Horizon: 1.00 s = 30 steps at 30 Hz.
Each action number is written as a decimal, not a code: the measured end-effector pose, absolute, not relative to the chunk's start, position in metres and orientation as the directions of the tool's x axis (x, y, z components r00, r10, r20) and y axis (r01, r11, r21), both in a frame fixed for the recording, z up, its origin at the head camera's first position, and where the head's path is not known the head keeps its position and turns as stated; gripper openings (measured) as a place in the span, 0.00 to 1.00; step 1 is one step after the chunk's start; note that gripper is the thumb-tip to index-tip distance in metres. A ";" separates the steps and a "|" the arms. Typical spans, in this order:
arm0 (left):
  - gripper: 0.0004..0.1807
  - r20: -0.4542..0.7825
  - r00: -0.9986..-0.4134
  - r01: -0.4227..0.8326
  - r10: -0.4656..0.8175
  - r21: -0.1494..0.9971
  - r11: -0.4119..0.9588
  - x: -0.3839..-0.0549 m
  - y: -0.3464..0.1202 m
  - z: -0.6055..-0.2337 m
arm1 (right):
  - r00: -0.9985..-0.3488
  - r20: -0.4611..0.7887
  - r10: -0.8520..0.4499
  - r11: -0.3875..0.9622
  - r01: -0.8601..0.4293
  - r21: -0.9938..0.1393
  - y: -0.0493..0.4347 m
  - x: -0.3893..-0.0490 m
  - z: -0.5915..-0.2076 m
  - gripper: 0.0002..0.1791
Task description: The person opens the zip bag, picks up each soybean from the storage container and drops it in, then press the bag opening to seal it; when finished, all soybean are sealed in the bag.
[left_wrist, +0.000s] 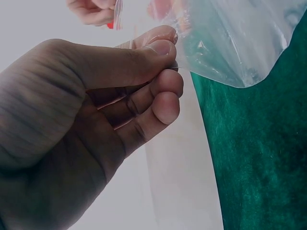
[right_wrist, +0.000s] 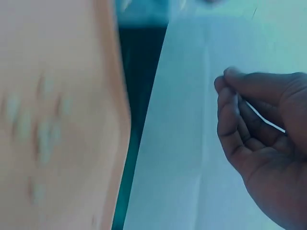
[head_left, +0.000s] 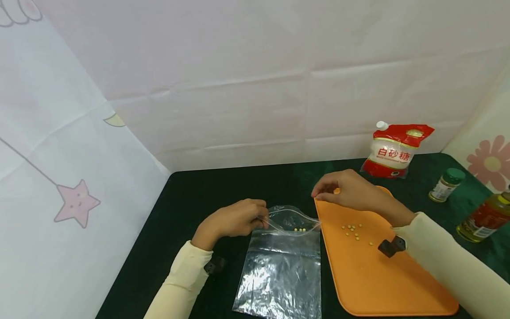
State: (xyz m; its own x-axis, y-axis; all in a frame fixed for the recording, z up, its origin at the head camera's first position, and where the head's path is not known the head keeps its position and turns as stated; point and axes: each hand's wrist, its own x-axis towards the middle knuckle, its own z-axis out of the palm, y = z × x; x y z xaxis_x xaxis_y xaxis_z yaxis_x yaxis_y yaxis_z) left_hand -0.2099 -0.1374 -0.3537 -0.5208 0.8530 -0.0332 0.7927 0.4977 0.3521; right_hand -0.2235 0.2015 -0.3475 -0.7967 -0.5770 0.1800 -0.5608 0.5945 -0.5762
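Note:
My left hand (head_left: 245, 217) pinches the rim of a clear zip bag (head_left: 284, 270) between thumb and forefinger. The bag lies flat on the dark green cloth, its mouth gaping. Several small yellow beans (head_left: 299, 230) show at its mouth. My right hand (head_left: 350, 192) is above the upper left corner of an orange board (head_left: 390, 283), thumb and forefinger tips together. Whether a bean sits between those fingertips I cannot tell. More loose yellow beans (head_left: 352, 228) are scattered on the board, blurred in the right wrist view.
Behind the board stands a red and white sugar pouch (head_left: 392, 153) with a white cap. Farther right are a small green-capped jar (head_left: 446, 186) and an oil bottle (head_left: 484, 219). A pale curtain (head_left: 255, 110) hangs behind the table.

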 end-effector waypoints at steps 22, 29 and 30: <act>0.03 -0.028 -0.497 0.808 0.867 0.348 0.475 -0.210 -0.137 -0.352 | -0.748 0.150 -0.646 0.590 -0.615 -0.523 0.197 -0.207 -0.344 0.05; 0.03 -0.032 -0.496 0.811 0.868 0.341 0.475 -0.211 -0.136 -0.351 | -0.785 -0.015 -0.619 0.755 -0.590 -0.285 0.240 -0.207 -0.350 0.08; 0.03 -0.035 -0.495 0.810 0.868 0.343 0.476 -0.211 -0.136 -0.351 | -0.784 -0.045 -0.619 0.760 -0.584 -0.284 0.244 -0.207 -0.354 0.08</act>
